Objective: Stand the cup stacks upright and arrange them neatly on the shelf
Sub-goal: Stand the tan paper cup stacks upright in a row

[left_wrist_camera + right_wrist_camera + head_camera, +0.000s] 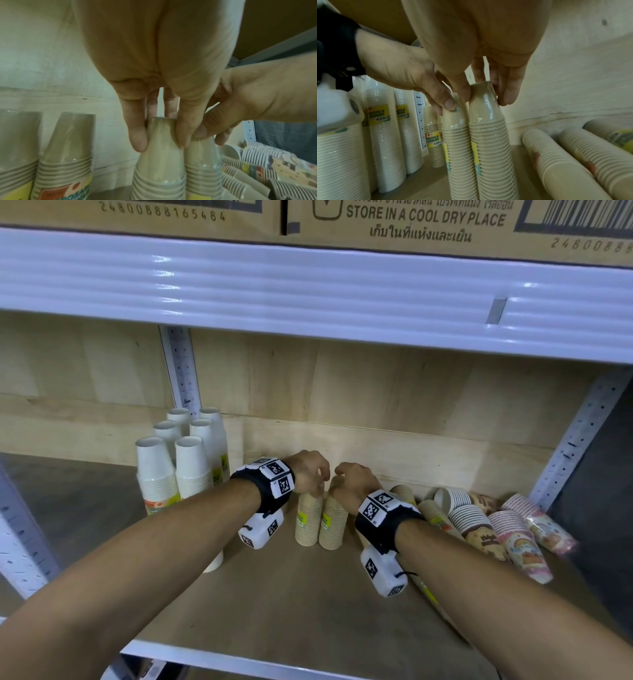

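While both stand upright and touching each other near the middle of the wooden shelf board, the two plastic-wrapped stacks of beige paper cups are each held at the top: the left beige stack by the left hand, whose fingers curl down round its top cup, and the right beige stack by the right hand, whose thumb and fingers pinch its top cup. Both stacks carry yellow labels on their sides. Left of this pair, well apart from it, a cluster of upright white paper-cup stacks stands by the perforated white upright post at the back. Right of the pair, several stacks lie on their sides: fallen beige cup stacks just beside the right hand's stack, then a brown-printed cup stack, a pink rainbow-printed cup stack and a small pink wrapped stack toward the shelf's right end. Above the pair runs the white ribbed metal edge of the upper shelf, bearing brown cardboard boxes
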`<state>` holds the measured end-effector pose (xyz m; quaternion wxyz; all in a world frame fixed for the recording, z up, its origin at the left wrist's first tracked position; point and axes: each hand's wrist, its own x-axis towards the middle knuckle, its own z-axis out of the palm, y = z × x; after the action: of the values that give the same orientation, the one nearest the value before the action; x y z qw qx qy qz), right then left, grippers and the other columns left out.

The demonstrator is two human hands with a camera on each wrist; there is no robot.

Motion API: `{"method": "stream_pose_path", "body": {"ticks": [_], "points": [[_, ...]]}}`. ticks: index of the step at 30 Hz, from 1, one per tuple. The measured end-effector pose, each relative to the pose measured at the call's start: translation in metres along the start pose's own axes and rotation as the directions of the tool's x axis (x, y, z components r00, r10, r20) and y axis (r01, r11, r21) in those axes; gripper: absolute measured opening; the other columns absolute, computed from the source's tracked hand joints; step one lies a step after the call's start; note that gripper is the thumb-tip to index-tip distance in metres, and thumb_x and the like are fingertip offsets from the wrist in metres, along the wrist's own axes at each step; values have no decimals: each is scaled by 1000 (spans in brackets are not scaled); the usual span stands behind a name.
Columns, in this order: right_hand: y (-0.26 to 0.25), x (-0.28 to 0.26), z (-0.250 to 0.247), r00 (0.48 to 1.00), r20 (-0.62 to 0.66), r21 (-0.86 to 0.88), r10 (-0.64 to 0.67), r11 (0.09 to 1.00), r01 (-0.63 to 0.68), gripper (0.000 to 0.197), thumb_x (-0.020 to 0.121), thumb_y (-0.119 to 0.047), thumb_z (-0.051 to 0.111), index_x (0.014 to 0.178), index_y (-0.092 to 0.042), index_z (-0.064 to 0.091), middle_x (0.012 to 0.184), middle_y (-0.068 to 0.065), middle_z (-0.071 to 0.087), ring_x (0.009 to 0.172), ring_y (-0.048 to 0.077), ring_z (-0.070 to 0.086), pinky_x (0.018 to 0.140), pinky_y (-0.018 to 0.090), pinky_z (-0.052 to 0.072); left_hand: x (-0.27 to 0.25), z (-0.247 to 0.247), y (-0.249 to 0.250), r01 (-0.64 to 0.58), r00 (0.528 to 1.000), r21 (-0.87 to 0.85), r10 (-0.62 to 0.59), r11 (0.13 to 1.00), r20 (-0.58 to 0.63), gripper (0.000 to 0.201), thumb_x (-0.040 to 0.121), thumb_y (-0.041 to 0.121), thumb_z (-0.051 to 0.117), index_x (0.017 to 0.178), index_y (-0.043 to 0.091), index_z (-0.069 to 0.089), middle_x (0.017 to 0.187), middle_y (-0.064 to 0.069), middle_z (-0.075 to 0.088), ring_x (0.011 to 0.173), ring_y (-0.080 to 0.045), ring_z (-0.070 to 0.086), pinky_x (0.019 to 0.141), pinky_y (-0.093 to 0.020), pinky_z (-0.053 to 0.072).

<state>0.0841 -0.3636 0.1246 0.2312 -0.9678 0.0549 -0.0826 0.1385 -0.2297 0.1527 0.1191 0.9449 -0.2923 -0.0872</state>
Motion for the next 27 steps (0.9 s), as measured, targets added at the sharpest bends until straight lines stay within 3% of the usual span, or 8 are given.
{"method": "stream_pose_path", "body": {"ticks": [6, 11, 14, 19, 24, 27], "points": [[-3, 3, -1, 999, 41, -25, -28, 999, 29, 30, 93, -19, 50, 118, -11, 65, 120, 11, 65, 108, 28, 61, 93, 38, 52, -2, 0, -5, 34, 999, -45, -35, 998, -31, 42, 82, 24, 77, 122, 15, 65, 119, -3, 60, 103, -21, 59, 80, -28, 51], [-2, 2, -3, 995, 45, 23, 88, 996, -89, 47, 86, -27, 60, 132, -17, 56, 132, 7, 57, 115, 25, 58, 90, 33, 50, -6, -3, -8, 20, 1000, -111, -18, 994, 13, 46, 84, 22, 74, 128, 20, 61, 126, -1, 57, 113, -20, 57, 87, -28, 48], [-4, 3, -3, 990, 53, 2, 128, 992, -128, 44, 82, -30, 64, 123, -16, 60, 123, 7, 59, 105, 25, 61, 81, 30, 51, -8, -5, -9, 2, 999, -98, 2, 995, 33, 44, 86, 18, 71, 129, 18, 60, 127, -1, 60, 114, -19, 57, 87, -26, 47], [-11, 2, -3, 993, 69, -30, 95, 995, -93, 20, 81, -20, 60, 97, -10, 68, 105, 11, 66, 90, 27, 64, 62, 26, 46, -9, -2, -12, 22, 999, -101, -24, 995, -23, 39, 85, 22, 73, 123, 15, 66, 122, -4, 64, 107, -20, 60, 84, -26, 50], [-10, -2, -4, 994, 68, -33, 90, 996, -88, 39, 85, -21, 60, 123, -14, 62, 126, 10, 59, 112, 29, 59, 90, 34, 52, -10, 0, -13, 42, 998, -121, -48, 992, -51, 42, 83, 30, 74, 122, 18, 65, 118, -4, 61, 101, -20, 60, 75, -25, 45], [-9, -1, -5, 989, 70, -39, 133, 991, -131, 47, 81, -32, 65, 123, -15, 57, 124, 9, 56, 107, 27, 59, 87, 34, 52, -10, -1, -13, 36, 999, -114, -38, 993, -12, 50, 84, 29, 73, 131, 22, 57, 123, -1, 58, 107, -20, 58, 80, -26, 45]]}}
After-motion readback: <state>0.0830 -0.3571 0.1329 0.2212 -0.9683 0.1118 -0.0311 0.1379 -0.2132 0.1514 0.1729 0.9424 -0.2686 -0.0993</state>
